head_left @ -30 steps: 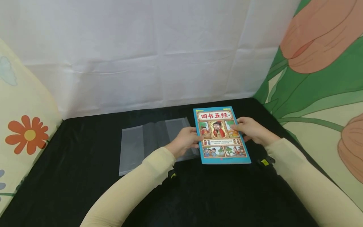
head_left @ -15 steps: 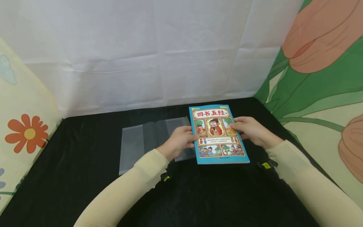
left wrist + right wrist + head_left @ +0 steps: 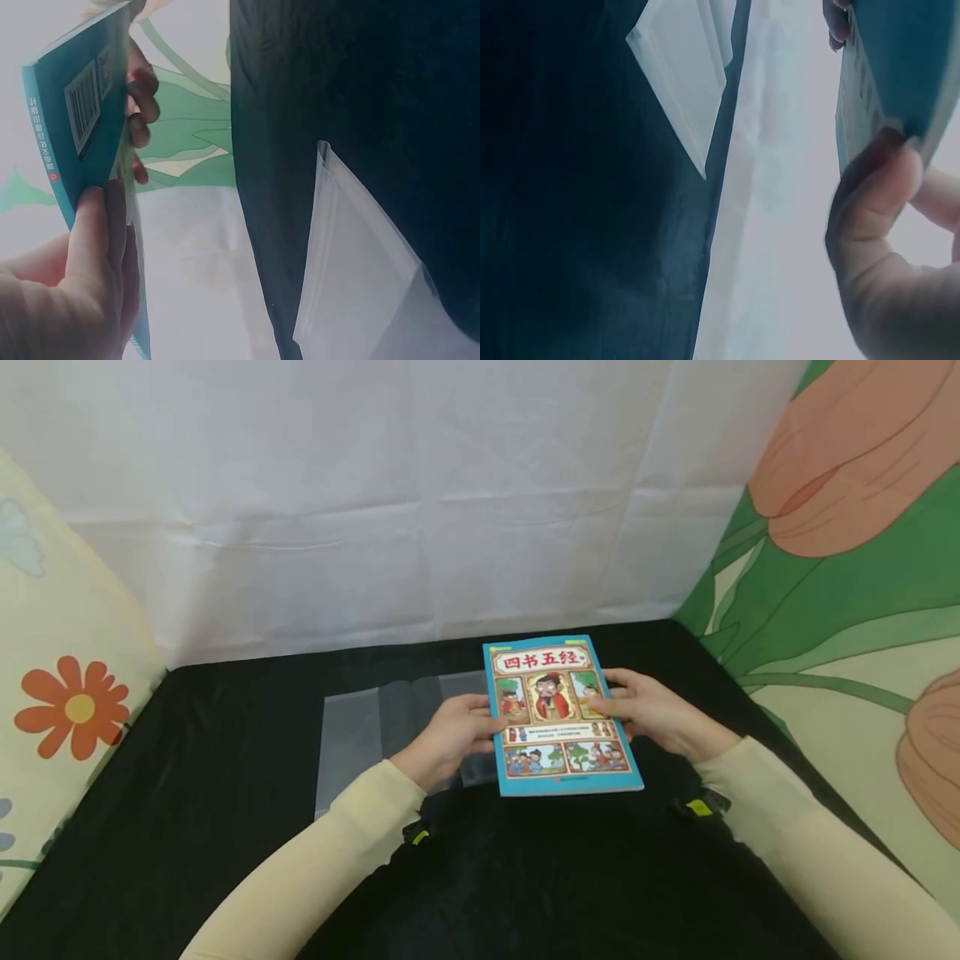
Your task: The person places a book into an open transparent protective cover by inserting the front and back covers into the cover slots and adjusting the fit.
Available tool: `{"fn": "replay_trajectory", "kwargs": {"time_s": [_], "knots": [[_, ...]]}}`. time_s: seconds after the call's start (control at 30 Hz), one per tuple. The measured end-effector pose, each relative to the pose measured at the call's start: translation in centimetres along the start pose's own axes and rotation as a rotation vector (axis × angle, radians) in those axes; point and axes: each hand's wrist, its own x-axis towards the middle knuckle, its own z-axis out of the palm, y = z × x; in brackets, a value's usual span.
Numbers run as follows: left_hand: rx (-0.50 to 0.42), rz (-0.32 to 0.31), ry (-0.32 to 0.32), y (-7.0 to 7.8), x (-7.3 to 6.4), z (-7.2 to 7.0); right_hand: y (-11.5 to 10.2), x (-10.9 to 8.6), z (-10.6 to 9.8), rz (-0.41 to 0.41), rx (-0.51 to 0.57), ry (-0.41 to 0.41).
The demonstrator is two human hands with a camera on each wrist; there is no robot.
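A blue picture book point(image 3: 558, 718) with red Chinese title characters is held up above the black cloth, front cover toward the head camera. My left hand point(image 3: 453, 735) pinches its left edge, thumb on the front and fingers behind. On the opposite edge my right hand point(image 3: 660, 710) grips it the same way. The left wrist view shows the book's back point(image 3: 82, 112) with a barcode, and its spine. Behind my left hand, a clear plastic book cover point(image 3: 348, 739) lies spread on the cloth, partly hidden by the hand, sleeve and book.
Black cloth point(image 3: 525, 877) covers the table. A white curtain point(image 3: 337, 510) rises along its back edge. Flower-patterned cloths hang at the left point(image 3: 75, 710) and right point(image 3: 825, 635).
Both hands have carried the book a little to the left, so it now overlaps the right end of the plastic cover. Their hold on it looks the same.
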Motion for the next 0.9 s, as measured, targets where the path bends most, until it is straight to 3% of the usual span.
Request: {"fn": "replay_trajectory", "kwargs": {"time_s": [0.2, 0.47, 0.9], "knots": [[0.014, 0.003, 0.017, 0.4, -0.4, -0.6, -0.4, 0.0, 0.7, -0.046, 0.050, 0.022], [0.019, 0.010, 0.016, 0.7, -1.2, -1.0, -0.7, 0.1, 1.4, -0.044, 0.091, 0.051], [-0.018, 0.025, 0.009, 1.0, -2.0, -1.7, -1.1, 0.0, 2.1, -0.056, 0.086, 0.052]]}}
